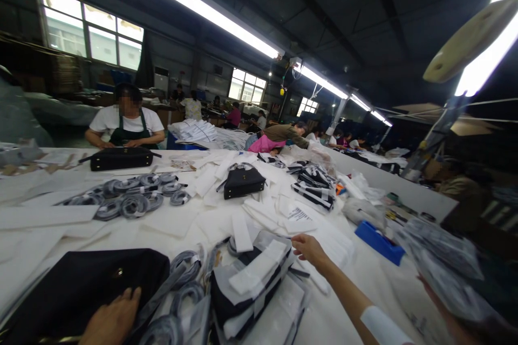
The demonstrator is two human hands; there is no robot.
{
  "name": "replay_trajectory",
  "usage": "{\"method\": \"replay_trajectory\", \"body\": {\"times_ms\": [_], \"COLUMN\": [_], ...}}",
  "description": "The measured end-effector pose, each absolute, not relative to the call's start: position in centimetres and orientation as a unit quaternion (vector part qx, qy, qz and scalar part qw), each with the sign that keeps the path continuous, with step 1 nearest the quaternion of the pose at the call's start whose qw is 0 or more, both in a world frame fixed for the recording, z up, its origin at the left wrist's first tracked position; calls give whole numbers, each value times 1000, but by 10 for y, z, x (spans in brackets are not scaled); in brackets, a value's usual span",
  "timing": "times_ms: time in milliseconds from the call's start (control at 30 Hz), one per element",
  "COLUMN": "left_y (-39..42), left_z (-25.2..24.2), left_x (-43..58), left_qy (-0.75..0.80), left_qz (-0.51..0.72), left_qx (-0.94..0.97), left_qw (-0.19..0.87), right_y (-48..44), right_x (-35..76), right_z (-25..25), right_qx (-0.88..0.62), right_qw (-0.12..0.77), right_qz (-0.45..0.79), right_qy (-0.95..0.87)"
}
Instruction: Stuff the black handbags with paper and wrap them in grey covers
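A large black handbag [81, 285] with a small gold fitting lies at the lower left. My left hand [113, 317] rests on its front, fingers stretched out and gripping nothing. Reaching forward at the centre right, my right hand [309, 249] has its fingers loosely bent and slightly apart beside a stack of partly wrapped black bag pieces [246, 285]. Whether its fingertips touch the stack's far corner I cannot tell. White padding strips [259, 268] lie on top of that stack. Between the handbag and the stack sit coiled grey wrapped straps [188, 299].
Two finished black handbags, one near the far edge [121, 158] and one mid-table [243, 181], stand on the white table. Strap coils [135, 205] are heaped at left. A blue tape dispenser [379, 241] and plastic bags [439, 248] lie at right. A co-worker [125, 121] sits opposite.
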State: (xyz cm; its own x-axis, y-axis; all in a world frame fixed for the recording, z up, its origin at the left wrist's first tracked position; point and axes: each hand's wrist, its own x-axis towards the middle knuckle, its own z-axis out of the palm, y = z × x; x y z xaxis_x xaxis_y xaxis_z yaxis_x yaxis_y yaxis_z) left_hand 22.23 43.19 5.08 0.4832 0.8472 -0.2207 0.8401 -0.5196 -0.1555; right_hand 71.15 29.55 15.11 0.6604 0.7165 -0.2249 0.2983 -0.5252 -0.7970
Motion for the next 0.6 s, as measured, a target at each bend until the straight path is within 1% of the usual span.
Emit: {"method": "replay_trajectory", "body": {"times_ms": [233, 600], "left_y": [432, 434], "left_z": [51, 43], "left_x": [223, 225], "left_qy": [-483, -492], "left_qz": [169, 182], "left_qx": [-858, -850], "left_qw": [29, 50], "right_y": [289, 294], "right_x": [718, 710], "right_z": [148, 139], "right_qx": [-830, -838], "right_qw": [378, 343], "right_qz": [268, 278], "right_qy": [-311, -320]}}
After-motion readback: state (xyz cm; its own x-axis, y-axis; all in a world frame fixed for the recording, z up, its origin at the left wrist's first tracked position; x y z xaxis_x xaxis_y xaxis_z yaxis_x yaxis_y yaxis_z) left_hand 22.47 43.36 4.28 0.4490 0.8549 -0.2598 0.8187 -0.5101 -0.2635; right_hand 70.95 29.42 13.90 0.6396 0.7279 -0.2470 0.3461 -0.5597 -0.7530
